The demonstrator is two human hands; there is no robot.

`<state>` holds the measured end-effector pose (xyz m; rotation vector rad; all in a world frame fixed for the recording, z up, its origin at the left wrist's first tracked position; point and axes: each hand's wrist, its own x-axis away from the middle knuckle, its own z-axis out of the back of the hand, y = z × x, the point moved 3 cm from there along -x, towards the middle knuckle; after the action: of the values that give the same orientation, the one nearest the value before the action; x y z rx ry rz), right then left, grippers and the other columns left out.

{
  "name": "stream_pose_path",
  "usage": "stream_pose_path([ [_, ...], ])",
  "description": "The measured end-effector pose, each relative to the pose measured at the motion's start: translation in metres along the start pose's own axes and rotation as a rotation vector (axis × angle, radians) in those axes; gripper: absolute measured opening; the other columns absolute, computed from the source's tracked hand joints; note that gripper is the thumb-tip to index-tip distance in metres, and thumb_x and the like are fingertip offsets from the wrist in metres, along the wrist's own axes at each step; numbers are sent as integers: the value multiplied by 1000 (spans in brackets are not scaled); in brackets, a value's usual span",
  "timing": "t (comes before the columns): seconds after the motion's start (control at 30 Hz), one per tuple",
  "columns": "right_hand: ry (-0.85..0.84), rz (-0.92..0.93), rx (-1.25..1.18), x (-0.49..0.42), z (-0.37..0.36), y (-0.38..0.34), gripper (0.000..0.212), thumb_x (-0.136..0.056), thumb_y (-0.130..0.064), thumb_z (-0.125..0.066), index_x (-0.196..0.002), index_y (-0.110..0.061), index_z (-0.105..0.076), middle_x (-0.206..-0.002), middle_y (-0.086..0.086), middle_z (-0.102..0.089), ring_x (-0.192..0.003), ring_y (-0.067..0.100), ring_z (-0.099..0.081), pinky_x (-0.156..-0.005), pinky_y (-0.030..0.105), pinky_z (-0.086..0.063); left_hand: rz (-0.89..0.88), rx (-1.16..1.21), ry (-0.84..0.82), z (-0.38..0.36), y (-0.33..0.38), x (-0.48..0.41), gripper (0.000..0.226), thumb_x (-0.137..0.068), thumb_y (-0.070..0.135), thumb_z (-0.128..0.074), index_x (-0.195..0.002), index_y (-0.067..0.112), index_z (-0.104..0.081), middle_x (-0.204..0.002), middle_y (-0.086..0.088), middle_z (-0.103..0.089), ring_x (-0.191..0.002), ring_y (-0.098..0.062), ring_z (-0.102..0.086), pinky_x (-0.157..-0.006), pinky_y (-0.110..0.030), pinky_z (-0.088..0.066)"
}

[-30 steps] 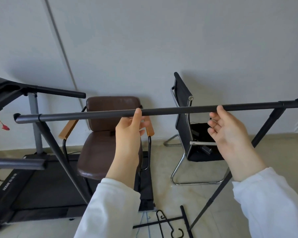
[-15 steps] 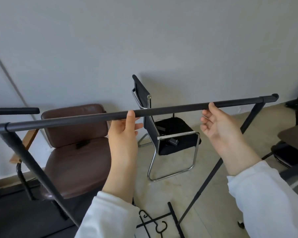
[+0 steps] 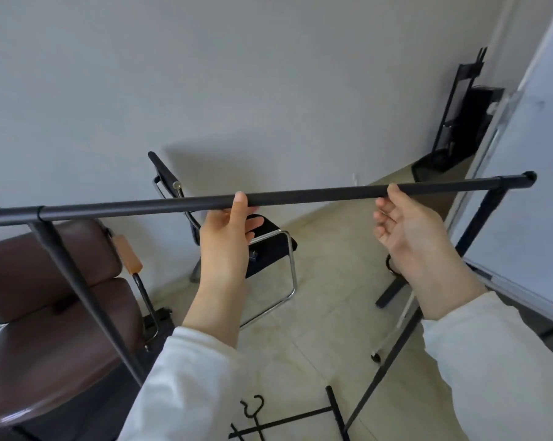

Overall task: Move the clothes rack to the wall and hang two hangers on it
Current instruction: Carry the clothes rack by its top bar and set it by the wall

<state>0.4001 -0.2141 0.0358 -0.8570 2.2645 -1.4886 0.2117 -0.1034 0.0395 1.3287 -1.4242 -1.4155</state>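
The black clothes rack's top bar (image 3: 316,195) runs across the view at chest height, tilted slightly up to the right, with its slanted legs (image 3: 77,291) going down to the floor. My left hand (image 3: 227,243) holds the bar near its middle, thumb over the front. My right hand (image 3: 408,230) holds it further right, thumb on the bar and fingers curled loosely below. Black hanger hooks (image 3: 252,409) show low down by the rack's bottom crossbar. The grey wall (image 3: 268,74) stands just beyond.
A brown padded armchair (image 3: 46,313) sits at the left under the rack's end. A black chair with a chrome frame (image 3: 289,265) stands against the wall. A whiteboard (image 3: 529,186) on a stand fills the right. A black frame (image 3: 459,122) leans in the far corner.
The view and the rack have swung to the right along the wall. The treadmill has left the view; the whiteboard and corner have come in. Both hands stay on the bar.
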Motion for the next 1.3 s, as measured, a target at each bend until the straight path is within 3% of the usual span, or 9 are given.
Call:
stream_pose_path([
  [0.2,174,98,-10,35,118,-46,16,-88,-29,-54,-77,-21,-61,-57,-10,-62,-54,5,-52,-53,17,-41,87,31,-197,-91,-5,67,17,-91,35,-46,-85,22,-55,-82,14,-65,-58,8,-63,-56,-9,-49],
  [0.4,368,177,-4,82,223,-91,17,-87,-31,-55,-73,-24,-59,-56,-11,-63,-57,6,-55,-47,16,-43,149,82,-381,-175,-8,140,15,-90,35,-47,-84,25,-56,-82,12,-66,-73,-3,-62,-67,-19,-47],
  [0.57,522,272,-30,131,303,-126,15,-86,-30,-56,-74,-21,-59,-53,-12,-63,-56,6,-55,-44,16,-42,193,122,-558,-241,-9,201,19,-89,36,-49,-75,27,-56,-74,14,-66,-60,5,-63,-67,-17,-47],
  [0.77,744,351,-18,190,377,-161,16,-87,-30,-55,-74,-21,-59,-61,-10,-62,-56,6,-55,-48,17,-42,242,167,-783,-314,-6,271,16,-90,36,-47,-85,24,-57,-81,13,-66,-73,-1,-62,-69,-18,-47],
  [1.0,1003,473,-15,255,455,-198,17,-88,-30,-53,-74,-22,-57,-68,-8,-59,-59,6,-53,-50,18,-39,288,210,-1069,-401,2,353,16,-89,38,-48,-84,25,-56,-84,13,-66,-73,1,-63,-70,-16,-47],
  [1.17,1191,573,-21,291,505,-226,17,-89,-28,-52,-75,-19,-55,-65,-8,-58,-56,5,-53,-44,16,-39,298,250,-1279,-469,8,412,17,-89,41,-48,-82,27,-55,-84,14,-66,-67,6,-64,-69,-16,-46],
  [1.3,1311,611,-40,317,536,-239,22,-89,-27,-51,-69,-18,-54,-46,-11,-58,-50,7,-48,-43,18,-35,329,266,-1413,-511,6,457,17,-89,41,-48,-82,27,-55,-83,15,-66,-61,9,-63,-68,-16,-45],
])
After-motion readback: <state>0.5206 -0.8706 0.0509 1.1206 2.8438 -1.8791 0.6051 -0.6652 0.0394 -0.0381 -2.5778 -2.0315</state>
